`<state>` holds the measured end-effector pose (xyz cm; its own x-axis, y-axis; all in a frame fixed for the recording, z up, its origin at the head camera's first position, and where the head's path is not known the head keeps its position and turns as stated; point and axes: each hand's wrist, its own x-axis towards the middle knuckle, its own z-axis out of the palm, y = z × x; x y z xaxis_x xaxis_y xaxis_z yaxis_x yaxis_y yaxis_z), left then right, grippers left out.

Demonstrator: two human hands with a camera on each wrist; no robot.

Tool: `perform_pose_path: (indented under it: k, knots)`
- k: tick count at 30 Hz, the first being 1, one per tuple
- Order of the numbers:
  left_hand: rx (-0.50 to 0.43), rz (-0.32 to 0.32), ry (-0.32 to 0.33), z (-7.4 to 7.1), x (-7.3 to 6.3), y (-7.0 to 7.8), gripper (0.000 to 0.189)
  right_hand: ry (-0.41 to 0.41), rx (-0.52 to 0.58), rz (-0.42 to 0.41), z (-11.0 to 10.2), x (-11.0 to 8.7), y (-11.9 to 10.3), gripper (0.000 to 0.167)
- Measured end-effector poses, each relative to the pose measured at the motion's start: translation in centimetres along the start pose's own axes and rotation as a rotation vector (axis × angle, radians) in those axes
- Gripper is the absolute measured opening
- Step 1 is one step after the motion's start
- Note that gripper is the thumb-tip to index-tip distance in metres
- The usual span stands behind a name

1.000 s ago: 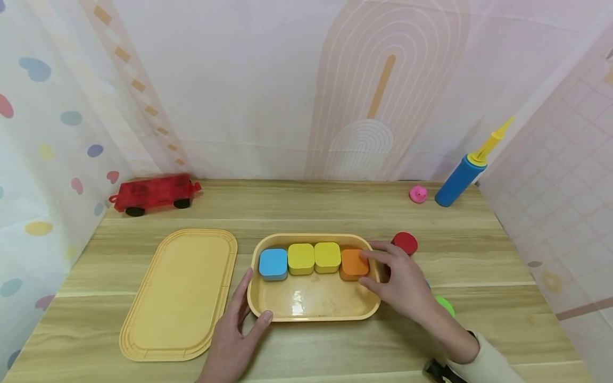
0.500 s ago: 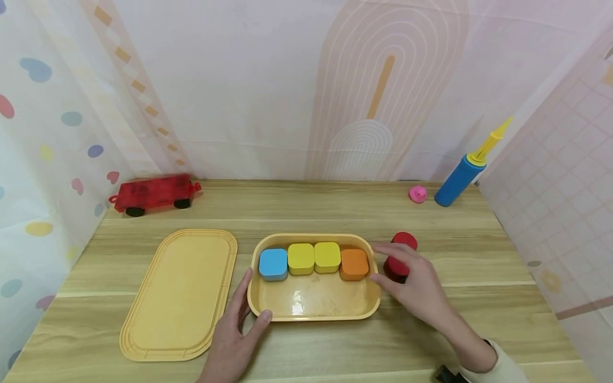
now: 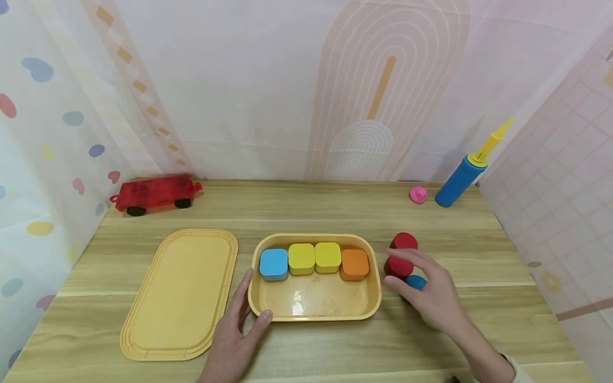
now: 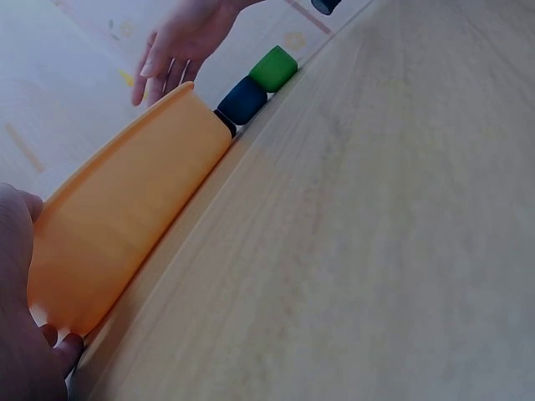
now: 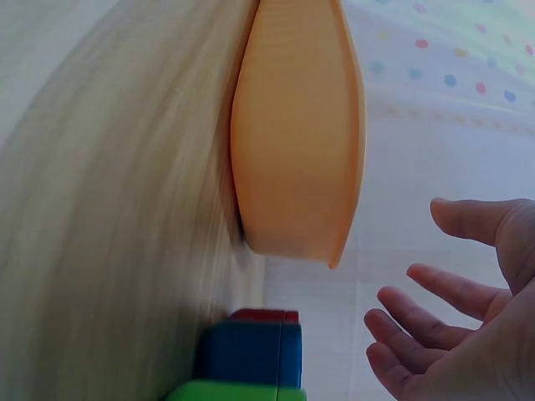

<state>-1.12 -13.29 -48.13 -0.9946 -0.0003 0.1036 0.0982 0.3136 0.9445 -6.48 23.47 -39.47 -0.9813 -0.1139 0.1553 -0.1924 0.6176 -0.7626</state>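
A pale orange-yellow box (image 3: 316, 303) with rounded corners stands in the middle of the table. Along its back wall sit a blue block (image 3: 274, 264), two yellow blocks (image 3: 301, 258) and an orange block (image 3: 355, 264). My left hand (image 3: 233, 332) holds the box's near left corner, thumb on the front side, fingers along the left end. To the right of the box, my right hand (image 3: 433, 290) hovers with fingers spread, holding nothing. Under and beside it are two red round pieces (image 3: 405, 241), a blue piece (image 3: 416, 282) and a green piece (image 4: 273, 69), partly hidden in the head view.
A matching flat lid (image 3: 179, 295) lies left of the box. At the back stand a red toy wagon base (image 3: 155, 192) on the left, and a small pink toy (image 3: 418, 194) and a blue and yellow hand pump (image 3: 460, 181) on the right. Fabric walls border the table.
My right hand has drawn away from the orange block, over the box's right rim, to above the round pieces. The orange block stays in the box; the left hand has not moved.
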Motion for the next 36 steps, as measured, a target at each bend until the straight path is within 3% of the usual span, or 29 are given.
perform_pose_path:
  k: [6,17,28,36]
  knots:
    - [0.007,-0.009,-0.001,0.0,0.0,0.2,0.084,0.041,-0.046,0.058,-1.0,-0.8,0.7,0.049]
    - [0.007,0.001,0.000,0.0,0.0,0.1,0.085,0.122,-0.020,0.012,-2.1,-2.0,2.2,0.047]
    - [0.006,0.006,-0.004,-0.1,0.1,0.1,0.085,0.108,-0.019,0.022,-3.1,-2.9,3.6,0.050]
    - [0.004,-0.009,-0.009,-0.1,0.0,0.1,0.085,0.064,-0.005,0.083,-2.8,-3.6,4.4,0.054]
